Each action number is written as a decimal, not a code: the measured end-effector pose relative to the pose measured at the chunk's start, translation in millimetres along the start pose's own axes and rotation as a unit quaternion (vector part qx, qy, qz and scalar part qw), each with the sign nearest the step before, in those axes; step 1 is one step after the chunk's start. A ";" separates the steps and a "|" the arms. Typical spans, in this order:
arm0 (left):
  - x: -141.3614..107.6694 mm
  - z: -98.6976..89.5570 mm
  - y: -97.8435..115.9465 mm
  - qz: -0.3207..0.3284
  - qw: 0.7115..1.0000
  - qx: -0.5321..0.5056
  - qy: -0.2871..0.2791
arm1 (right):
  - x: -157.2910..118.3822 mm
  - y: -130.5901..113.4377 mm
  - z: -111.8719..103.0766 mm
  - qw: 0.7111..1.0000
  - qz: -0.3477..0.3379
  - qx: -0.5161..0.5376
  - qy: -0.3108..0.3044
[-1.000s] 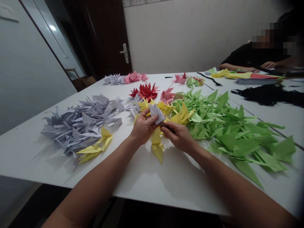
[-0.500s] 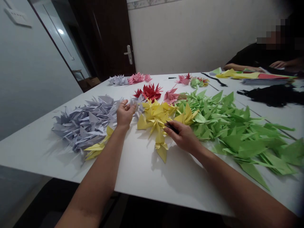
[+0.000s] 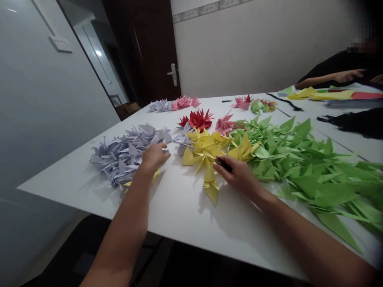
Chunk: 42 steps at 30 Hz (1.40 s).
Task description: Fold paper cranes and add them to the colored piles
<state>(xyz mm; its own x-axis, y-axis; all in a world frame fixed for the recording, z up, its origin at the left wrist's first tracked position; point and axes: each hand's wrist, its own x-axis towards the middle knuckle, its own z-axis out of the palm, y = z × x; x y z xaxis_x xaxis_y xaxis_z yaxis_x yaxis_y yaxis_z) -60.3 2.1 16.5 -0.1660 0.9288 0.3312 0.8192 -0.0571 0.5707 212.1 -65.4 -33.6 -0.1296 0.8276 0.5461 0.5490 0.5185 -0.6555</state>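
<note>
My right hand is closed around a slim black tool, its kind partly hidden by my fingers. It is beside a heap of yellow folded-paper cranes, one of which points down toward the near edge. My left hand is at the right side of a big pile of pale lilac-white paper cranes; thumb and forefinger look apart, with nothing visible between them. More pale cranes lie between this hand and the yellow heap. Some yellow paper shows beneath my left wrist.
Green paper cranes spread across the right. Red cranes and a pink one lie behind the yellow. Farther back are small pink clusters, paper sheets and black cord. A person sits at far right.
My left hand has drawn back from the pale cranes beside the yellow heap, toward the left pile. My right hand keeps its hold. The view has swung left.
</note>
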 end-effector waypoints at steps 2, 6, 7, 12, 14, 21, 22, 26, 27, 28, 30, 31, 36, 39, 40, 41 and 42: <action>-0.2 1.0 1.0 -0.014 0.998 0.065 -0.019 | 0.1 -0.6 -0.4 1.000 -0.009 -0.005 -0.003; 6.7 -0.9 17.9 0.013 0.999 0.023 0.035 | 1.2 -1.0 -0.3 1.000 -0.006 0.001 0.009; 6.5 0.2 26.1 0.037 0.995 -0.057 0.071 | 1.8 -1.2 -0.1 1.000 -0.004 0.011 0.021; -19.7 33.3 73.3 0.102 0.880 -0.464 0.023 | 5.3 -4.9 -2.4 0.993 -0.010 0.066 0.095; -34.5 52.9 82.5 0.133 0.869 -0.477 -0.006 | 6.2 -6.9 -5.0 0.992 -0.004 0.065 0.109; -50.7 75.0 71.4 0.172 0.895 -0.410 -0.031 | 5.5 -8.9 -6.8 0.994 -0.035 0.018 0.099; -50.6 73.7 70.2 0.175 0.895 -0.409 -0.031 | 5.1 -9.0 -6.5 0.994 -0.043 0.002 0.101; -53.2 69.4 71.4 0.215 0.890 -0.400 -0.030 | 3.7 -9.3 -7.7 0.989 -0.062 -0.068 0.115; -54.5 68.8 72.4 0.230 0.889 -0.395 -0.032 | 3.5 -9.3 -8.3 0.987 -0.065 -0.086 0.117; -55.9 68.3 73.3 0.244 0.889 -0.387 -0.034 | 3.2 -9.2 -8.9 0.986 -0.068 -0.103 0.114; -58.0 67.6 74.6 0.265 0.891 -0.368 -0.033 | 2.6 -9.3 -9.6 0.984 -0.069 -0.127 0.105; -58.6 67.3 74.9 0.273 0.892 -0.359 -0.030 | 2.2 -9.4 -9.7 0.983 -0.068 -0.136 0.099; -59.1 65.6 75.7 0.279 0.896 -0.344 -0.021 | 0.1 -12.0 -9.1 0.981 -0.059 -0.162 0.084; -59.8 65.0 76.8 0.279 0.893 -0.354 -0.016 | -0.8 -12.1 -7.9 0.980 -0.062 -0.172 0.074; -60.0 65.2 77.0 0.284 0.892 -0.352 -0.014 | -0.9 -11.6 -7.3 0.979 -0.065 -0.177 0.072; -60.0 65.5 77.0 0.291 0.892 -0.347 -0.009 | -1.0 -11.0 -6.8 0.978 -0.069 -0.183 0.071; -59.8 66.2 76.7 0.301 0.892 -0.337 -0.003 | -1.1 -10.3 -6.3 0.977 -0.072 -0.188 0.072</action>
<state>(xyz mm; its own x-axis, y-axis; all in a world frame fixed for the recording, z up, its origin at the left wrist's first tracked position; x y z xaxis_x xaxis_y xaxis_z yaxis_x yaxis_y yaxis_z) 48.7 -33.6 -9.3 0.1976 0.6574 0.7271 0.2420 -0.7515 0.6137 211.8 -72.9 -24.1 -0.1244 0.6990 0.7042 0.8017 0.4890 -0.3437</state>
